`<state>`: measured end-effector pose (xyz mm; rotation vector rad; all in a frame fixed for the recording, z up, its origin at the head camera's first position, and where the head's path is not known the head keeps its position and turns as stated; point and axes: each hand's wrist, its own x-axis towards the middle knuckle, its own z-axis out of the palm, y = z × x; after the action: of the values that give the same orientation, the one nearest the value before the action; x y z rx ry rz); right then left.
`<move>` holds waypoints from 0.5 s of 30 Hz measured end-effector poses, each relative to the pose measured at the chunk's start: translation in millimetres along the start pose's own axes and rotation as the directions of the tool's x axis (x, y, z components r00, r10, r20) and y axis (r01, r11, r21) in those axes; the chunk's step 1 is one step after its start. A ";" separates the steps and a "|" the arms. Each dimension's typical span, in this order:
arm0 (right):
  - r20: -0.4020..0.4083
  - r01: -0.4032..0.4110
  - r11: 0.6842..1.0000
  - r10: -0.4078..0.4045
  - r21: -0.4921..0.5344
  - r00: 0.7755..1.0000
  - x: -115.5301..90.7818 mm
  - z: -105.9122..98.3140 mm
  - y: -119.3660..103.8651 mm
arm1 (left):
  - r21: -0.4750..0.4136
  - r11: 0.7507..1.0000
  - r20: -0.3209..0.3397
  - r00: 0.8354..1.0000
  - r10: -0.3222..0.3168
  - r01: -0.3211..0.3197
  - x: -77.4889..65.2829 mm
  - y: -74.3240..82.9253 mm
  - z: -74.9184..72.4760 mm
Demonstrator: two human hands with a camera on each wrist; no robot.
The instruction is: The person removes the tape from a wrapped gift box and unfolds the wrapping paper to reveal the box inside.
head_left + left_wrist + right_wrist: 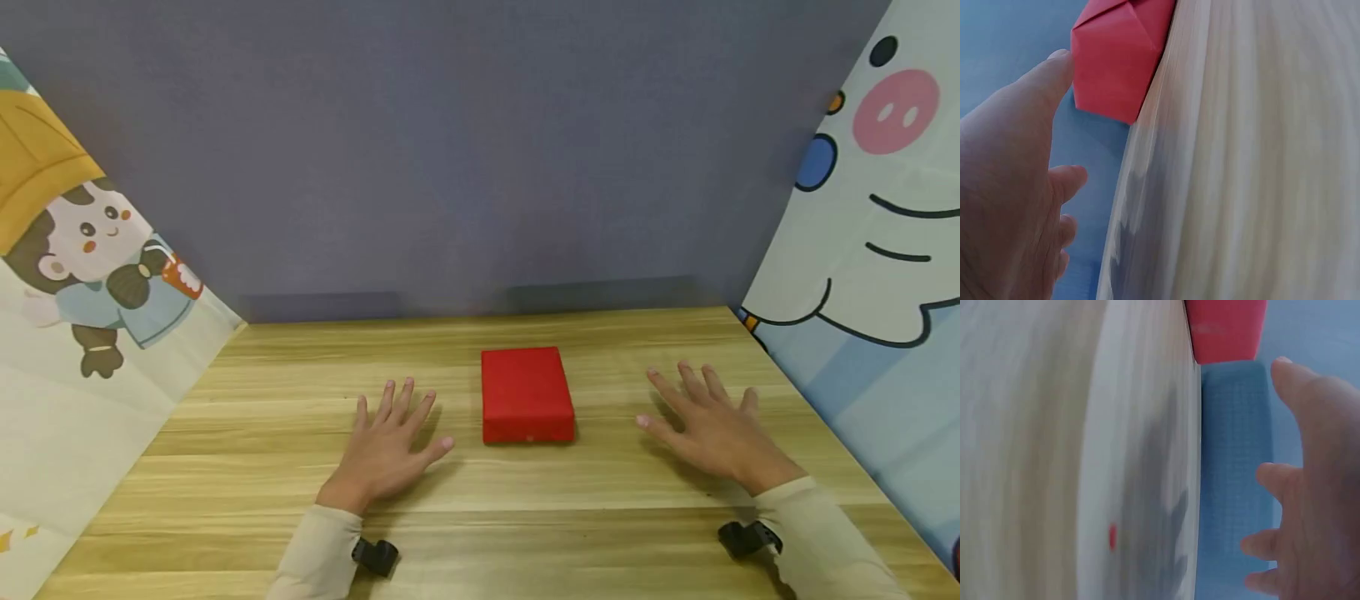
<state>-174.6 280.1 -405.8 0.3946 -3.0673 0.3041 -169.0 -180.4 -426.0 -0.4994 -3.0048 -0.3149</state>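
Observation:
A red box (pixel 525 387), which looks wrapped in paper with folded ends, lies on the wooden table between my two hands. To its left is my left hand (pixel 386 454), fingers spread and holding nothing. My right hand (pixel 712 429) is on the other side, also spread with nothing in it. Both hands stand apart from the box in the head view. In the left wrist view the folded end of the red box (pixel 1116 62) shows beyond the thumb. Part of the red box (pixel 1225 328) appears at the top of the right wrist view.
The wood-grain table (pixel 420 550) runs back to a grey-blue panel (pixel 480 167). Side panels with cartoon prints, a child figure (pixel 97 242) at left and a pig-like snout (pixel 896 112) at right, border it. A small black device (pixel 375 557) sits on each wrist.

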 end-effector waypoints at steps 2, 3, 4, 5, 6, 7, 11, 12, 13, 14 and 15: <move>-0.007 0.012 1.000 -0.012 -0.001 1.000 0.7 1.5 -4.3 | 0.001 1.000 0.010 1.000 0.008 -0.008 0.9 3.1 0.8; -0.010 0.019 1.000 -0.019 0.001 1.000 1.3 2.4 -6.4 | 0.000 1.000 0.011 1.000 0.013 -0.013 1.3 4.6 1.7; -0.013 0.024 1.000 -0.024 0.001 1.000 1.9 3.5 -8.5 | 0.002 1.000 0.011 1.000 0.019 -0.019 1.7 6.0 2.0; -0.018 0.032 0.999 -0.032 0.003 0.999 2.8 4.3 -10.8 | 0.001 1.000 0.011 1.000 0.025 -0.025 2.0 7.6 2.1; -0.022 0.040 0.999 -0.040 0.001 0.999 3.8 5.3 -12.9 | 0.002 0.999 0.010 0.999 0.032 -0.032 2.5 9.2 2.2; -0.029 0.048 0.999 -0.048 0.001 0.998 4.8 6.2 -14.8 | 0.003 0.999 0.008 0.999 0.038 -0.038 3.1 10.7 2.3; -0.042 0.070 0.998 -0.070 0.001 0.997 8.9 9.6 -22.6 | -0.009 0.999 0.017 0.999 0.049 -0.048 6.5 17.6 1.6; -0.044 0.075 0.997 -0.075 0.002 0.996 9.9 10.6 -24.6 | -0.012 0.999 0.021 0.999 0.050 -0.049 7.5 19.1 1.8; -0.047 0.079 0.997 -0.079 0.004 0.996 10.9 11.8 -26.7 | -0.018 0.999 0.028 0.998 0.047 -0.047 8.6 20.7 2.0; -0.047 0.083 0.997 -0.083 0.006 0.995 12.0 13.2 -29.0 | -0.024 0.999 0.033 0.998 0.046 -0.045 9.6 22.2 2.0; -0.047 0.088 0.996 -0.087 0.010 0.995 13.1 14.4 -31.3 | -0.026 0.999 0.034 0.998 0.045 -0.044 10.6 23.6 2.1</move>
<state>-179.4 244.3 -413.2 0.5132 -2.9934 0.3236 -171.3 -154.9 -422.4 -0.5788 -3.0219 -0.3443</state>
